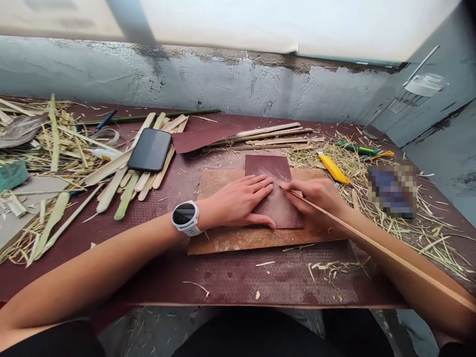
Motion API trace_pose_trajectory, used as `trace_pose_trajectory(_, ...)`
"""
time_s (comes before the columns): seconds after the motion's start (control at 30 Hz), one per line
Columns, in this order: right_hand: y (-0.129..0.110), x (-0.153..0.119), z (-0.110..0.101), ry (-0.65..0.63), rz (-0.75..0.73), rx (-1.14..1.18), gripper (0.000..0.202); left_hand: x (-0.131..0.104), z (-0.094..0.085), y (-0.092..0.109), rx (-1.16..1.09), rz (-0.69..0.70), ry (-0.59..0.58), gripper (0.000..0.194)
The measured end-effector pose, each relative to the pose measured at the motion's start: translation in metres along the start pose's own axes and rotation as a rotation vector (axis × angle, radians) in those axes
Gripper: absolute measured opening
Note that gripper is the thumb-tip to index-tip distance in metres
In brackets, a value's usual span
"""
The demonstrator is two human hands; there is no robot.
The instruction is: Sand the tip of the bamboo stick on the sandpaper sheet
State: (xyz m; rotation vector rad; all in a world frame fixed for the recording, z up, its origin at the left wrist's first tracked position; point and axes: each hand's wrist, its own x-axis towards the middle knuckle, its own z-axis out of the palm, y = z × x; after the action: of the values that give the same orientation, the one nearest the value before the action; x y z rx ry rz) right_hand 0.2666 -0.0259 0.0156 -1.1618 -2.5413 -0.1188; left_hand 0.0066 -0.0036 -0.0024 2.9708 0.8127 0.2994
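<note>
A dark red sheet of sandpaper [267, 166], dusted pale in its middle, lies on a brown wooden board [219, 238]. Spread flat across the sheet's left side is my left hand [249, 201], fingers extended and a white watch [185, 218] on the wrist. My right hand [316, 196] pinches a long thin bamboo strip [375, 239] near its end. That end rests at the sandpaper's right part, and the strip runs back along my right forearm towards the lower right.
A phone [149, 149] lies on flat bamboo strips at left, beside heaped shavings [70, 131]. More strips and another sandpaper piece [201, 138] lie behind the board. A yellow utility knife [333, 167] and a green-handled tool [357, 148] sit among shavings at right. A wall [223, 84] borders the table's back.
</note>
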Motion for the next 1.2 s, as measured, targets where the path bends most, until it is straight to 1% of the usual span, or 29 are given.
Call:
trace_pose_trajectory(0.03,0.001,0.0,0.0,-0.008,-0.004,0.007,0.027,0.0,0.0,0.0,0.0,0.0,-0.001,0.109)
trace_pose_trajectory(0.13,-0.001,-0.001,-0.001,-0.125,-0.089,0.165,0.026,0.0,0.001,0.0,-0.003,0.008,0.002,0.107)
trace_pose_trajectory(0.17,-0.002,-0.001,-0.001,-0.148,-0.098,0.185,0.026,0.001,0.001,0.0,-0.003,0.01,0.006,0.107)
trace_pose_trajectory(0.2,-0.002,-0.001,-0.001,-0.141,-0.083,0.16,0.027,0.001,0.001,0.0,-0.002,0.011,0.009,0.107)
trace_pose_trajectory(0.27,-0.002,-0.001,0.0,-0.068,-0.024,0.028,0.029,0.001,0.001,0.0,0.002,0.008,0.011,0.107)
trace_pose_trajectory(0.33,-0.003,-0.001,0.001,-0.023,-0.032,-0.039,0.029,0.001,0.001,0.0,0.002,0.001,0.006,0.107)
trace_pose_trajectory(0.43,-0.005,-0.001,0.0,-0.087,-0.153,0.093,0.027,0.001,0.0,0.0,-0.004,0.0,-0.004,0.105)
trace_pose_trajectory(0.47,-0.005,-0.001,0.0,-0.1,-0.164,0.12,0.026,0.001,0.0,0.0,-0.003,0.001,-0.003,0.105)
trace_pose_trajectory(0.5,-0.005,-0.001,-0.001,-0.088,-0.147,0.107,0.027,0.001,0.0,0.0,-0.001,0.004,0.0,0.105)
trace_pose_trajectory(0.57,-0.004,-0.001,-0.002,-0.025,-0.084,-0.007,0.028,0.001,-0.001,0.001,0.007,0.005,0.005,0.107)
trace_pose_trajectory(0.63,-0.003,0.0,-0.003,0.027,-0.079,-0.099,0.029,0.0,-0.001,0.001,0.012,0.004,0.005,0.108)
trace_pose_trajectory(0.67,-0.004,0.0,-0.003,0.019,-0.112,-0.091,0.029,0.0,-0.001,0.001,0.011,0.005,0.002,0.108)
trace_pose_trajectory(0.73,-0.005,0.0,-0.004,-0.046,-0.192,0.003,0.029,0.0,-0.001,0.001,0.005,0.008,0.0,0.107)
trace_pose_trajectory(0.77,-0.004,0.0,-0.004,-0.073,-0.206,0.043,0.028,0.0,0.0,0.001,0.002,0.009,0.001,0.106)
trace_pose_trajectory(0.83,-0.002,0.0,-0.003,-0.065,-0.155,0.028,0.027,0.001,0.001,0.0,0.001,0.012,0.007,0.107)
trace_pose_trajectory(0.9,-0.001,0.001,-0.003,0.005,-0.076,-0.071,0.026,0.001,0.002,0.0,0.001,0.009,0.015,0.108)
trace_pose_trajectory(0.93,-0.001,0.001,-0.003,0.031,-0.068,-0.101,0.026,0.001,0.003,-0.001,-0.001,0.008,0.016,0.109)
trace_pose_trajectory(0.97,-0.003,0.001,-0.003,0.036,-0.089,-0.103,0.026,0.001,0.003,-0.001,-0.004,0.008,0.013,0.108)
trace_pose_trajectory(1.07,-0.01,0.0,-0.004,-0.032,-0.223,-0.002,0.028,0.0,0.002,-0.001,-0.014,0.01,0.0,0.106)
trace_pose_trajectory(1.1,-0.011,0.0,-0.005,-0.041,-0.231,0.007,0.029,0.0,0.002,-0.001,-0.014,0.01,0.0,0.106)
trace_pose_trajectory(1.2,-0.011,0.0,-0.004,0.038,-0.136,-0.117,0.03,0.001,0.002,0.0,-0.007,0.006,0.012,0.107)
